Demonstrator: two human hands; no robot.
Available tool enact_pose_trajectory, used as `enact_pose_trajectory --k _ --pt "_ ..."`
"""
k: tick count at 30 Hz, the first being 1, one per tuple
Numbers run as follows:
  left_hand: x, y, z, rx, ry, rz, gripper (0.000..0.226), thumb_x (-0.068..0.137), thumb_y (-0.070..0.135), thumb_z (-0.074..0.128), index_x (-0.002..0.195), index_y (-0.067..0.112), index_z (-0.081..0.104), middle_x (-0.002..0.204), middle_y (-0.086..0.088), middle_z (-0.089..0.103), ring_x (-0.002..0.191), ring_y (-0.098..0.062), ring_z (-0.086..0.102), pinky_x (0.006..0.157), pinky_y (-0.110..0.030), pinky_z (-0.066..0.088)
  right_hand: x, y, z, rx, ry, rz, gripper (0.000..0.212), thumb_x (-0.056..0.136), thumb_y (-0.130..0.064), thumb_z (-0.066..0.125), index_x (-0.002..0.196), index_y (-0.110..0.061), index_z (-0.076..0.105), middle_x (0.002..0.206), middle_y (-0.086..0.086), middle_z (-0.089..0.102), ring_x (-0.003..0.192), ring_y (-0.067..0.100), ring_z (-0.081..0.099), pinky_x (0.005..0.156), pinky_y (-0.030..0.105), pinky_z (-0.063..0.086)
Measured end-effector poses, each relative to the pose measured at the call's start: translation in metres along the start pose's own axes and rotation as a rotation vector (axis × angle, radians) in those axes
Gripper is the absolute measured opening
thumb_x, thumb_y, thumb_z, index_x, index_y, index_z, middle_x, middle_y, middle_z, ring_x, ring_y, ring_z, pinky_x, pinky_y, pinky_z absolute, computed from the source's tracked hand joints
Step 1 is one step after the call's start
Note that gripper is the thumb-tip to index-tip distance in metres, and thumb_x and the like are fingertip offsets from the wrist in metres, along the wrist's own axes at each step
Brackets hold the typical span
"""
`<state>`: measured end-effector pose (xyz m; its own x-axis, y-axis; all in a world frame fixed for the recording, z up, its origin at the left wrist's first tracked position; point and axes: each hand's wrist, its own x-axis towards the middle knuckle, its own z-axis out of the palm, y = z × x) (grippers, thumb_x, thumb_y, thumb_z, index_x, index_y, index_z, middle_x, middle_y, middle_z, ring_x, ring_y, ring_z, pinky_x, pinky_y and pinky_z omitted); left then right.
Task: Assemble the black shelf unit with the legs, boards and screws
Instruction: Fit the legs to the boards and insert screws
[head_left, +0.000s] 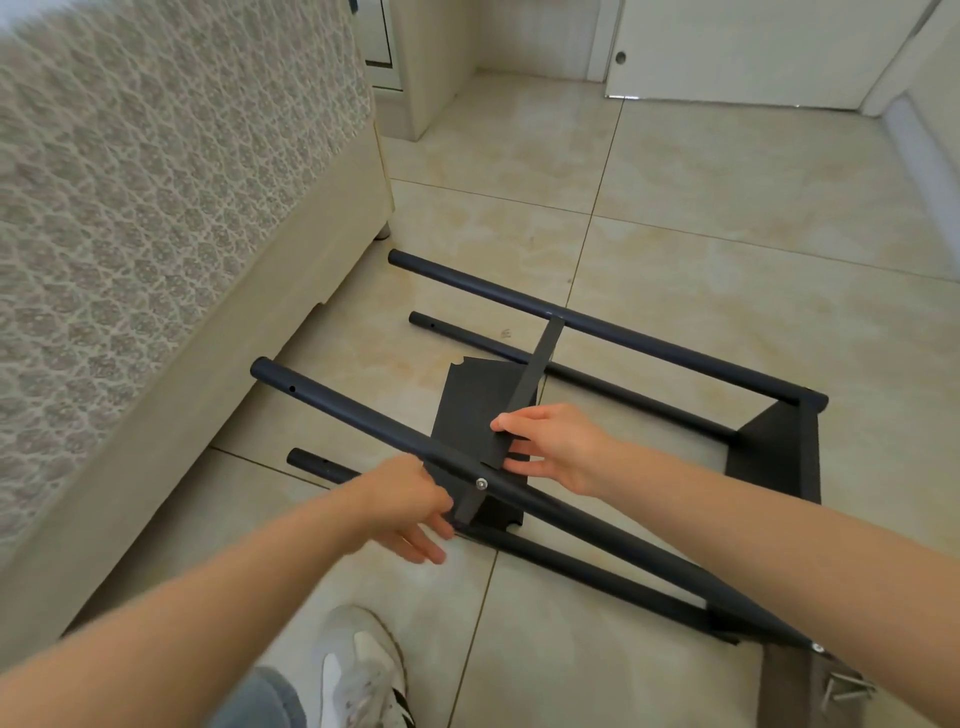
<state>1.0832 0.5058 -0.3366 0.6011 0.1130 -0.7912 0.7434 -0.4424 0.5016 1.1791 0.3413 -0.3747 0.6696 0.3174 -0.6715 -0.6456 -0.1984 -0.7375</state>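
My only camera rides on my head, facing forward and steeply down at the tiled floor (675, 218). It sits close: my left hand (410, 506) and right hand (561, 447) on the shelf frame (623, 332) fill mid-picture, my shoe (358, 670) nearest, bed (156, 208) left, doors (737, 47) far.

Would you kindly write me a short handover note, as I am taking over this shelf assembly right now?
Hands: the right hand pinches the middle board. The left hand touches its near end, grip unclear.
Things: the frame lies on its side on the floor, with loose screws at lower right.
Done: the end board sits at the legs' right ends. One screw goes through the near upper leg at the middle board.
Left: probably fastening the middle board's other corners.
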Motion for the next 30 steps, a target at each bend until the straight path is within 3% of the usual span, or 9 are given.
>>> enact_pose_trajectory --k 6,9,12,16,19,21,23,27,30 --pt "-0.007 0.023 -0.027 0.672 0.210 0.480 0.013 0.101 0.022 0.055 0.091 0.026 0.062 0.090 0.005 0.072 0.077 -0.008 0.070 0.077 -0.024 0.058 -0.003 0.001 0.002 -0.009 0.008 -0.017 0.016 0.093 -0.011 0.066 0.106 -0.004 0.071 0.111 0.010 0.071 0.103 0.022 0.068 0.083 0.035 0.060" --pt "-0.006 0.021 -0.025 0.885 0.210 0.745 0.010 0.097 0.031 0.060 0.107 0.033 0.062 0.106 0.014 0.062 0.100 -0.004 0.056 0.089 -0.022 0.049 -0.004 0.007 -0.001 0.058 -0.024 -0.029 0.016 0.093 -0.011 0.065 0.106 -0.002 0.071 0.110 0.012 0.071 0.104 0.023 0.068 0.086 0.037 0.059" --pt "0.008 0.021 -0.017 1.091 0.202 0.952 0.042 0.093 0.039 0.066 0.133 0.032 0.055 0.132 0.014 0.053 0.124 -0.006 0.040 0.102 -0.019 0.036 -0.002 0.010 -0.004 0.101 -0.048 -0.041 0.015 0.094 -0.013 0.065 0.103 -0.004 0.073 0.108 0.011 0.073 0.102 0.023 0.070 0.088 0.039 0.059" --pt "0.034 0.029 -0.012 1.185 0.214 0.983 0.069 0.089 0.050 0.067 0.149 0.030 0.038 0.152 0.012 0.035 0.138 -0.011 0.031 0.112 -0.026 0.032 0.003 0.008 -0.011 0.193 -0.075 -0.018 0.015 0.097 -0.014 0.061 0.103 -0.007 0.073 0.094 0.005 0.076 0.091 0.020 0.074 0.081 0.039 0.061" --pt "0.047 0.025 -0.016 1.212 0.192 0.971 0.069 0.087 0.055 0.067 0.145 0.029 0.040 0.146 0.012 0.035 0.122 -0.009 0.044 0.087 -0.019 0.044 0.006 0.011 -0.020 0.291 -0.094 0.011 0.014 0.097 -0.011 0.059 0.107 -0.004 0.068 0.100 0.010 0.074 0.092 0.028 0.074 0.081 0.041 0.061" --pt "0.054 0.022 -0.019 1.216 0.201 0.933 0.071 0.086 0.061 0.064 0.144 0.030 0.038 0.142 0.013 0.035 0.114 -0.007 0.046 0.072 -0.015 0.035 0.009 0.012 -0.025 0.279 -0.109 0.005 0.017 0.099 -0.011 0.057 0.111 -0.003 0.064 0.112 0.013 0.069 0.096 0.032 0.073 0.086 0.044 0.059" --pt "0.061 0.021 -0.021 1.224 0.209 0.894 0.076 0.087 0.067 0.059 0.148 0.034 0.029 0.143 0.016 0.031 0.110 -0.004 0.045 0.068 -0.014 0.031 0.012 0.010 -0.030 0.231 -0.108 -0.002 0.020 0.100 -0.012 0.055 0.115 -0.002 0.062 0.120 0.015 0.066 0.100 0.033 0.071 0.091 0.046 0.057" --pt "0.074 0.024 -0.021 1.210 0.125 0.814 0.088 0.085 0.071 0.058 0.152 0.044 0.009 0.142 0.023 0.029 0.070 -0.002 0.040 0.053 -0.012 0.026 0.018 0.007 -0.039 0.140 -0.141 -0.013 0.014 0.099 -0.013 0.057 0.106 -0.005 0.066 0.116 0.012 0.069 0.098 0.029 0.072 0.090 0.044 0.058" --pt "0.082 0.025 -0.025 1.146 0.028 0.745 0.096 0.083 0.074 0.058 0.152 0.053 -0.004 0.145 0.026 0.027 0.066 0.008 0.039 0.055 -0.010 0.030 0.019 0.008 -0.042 0.058 -0.152 -0.031 0.013 0.098 -0.015 0.059 0.101 -0.009 0.069 0.110 0.007 0.073 0.097 0.025 0.073 0.093 0.042 0.057"
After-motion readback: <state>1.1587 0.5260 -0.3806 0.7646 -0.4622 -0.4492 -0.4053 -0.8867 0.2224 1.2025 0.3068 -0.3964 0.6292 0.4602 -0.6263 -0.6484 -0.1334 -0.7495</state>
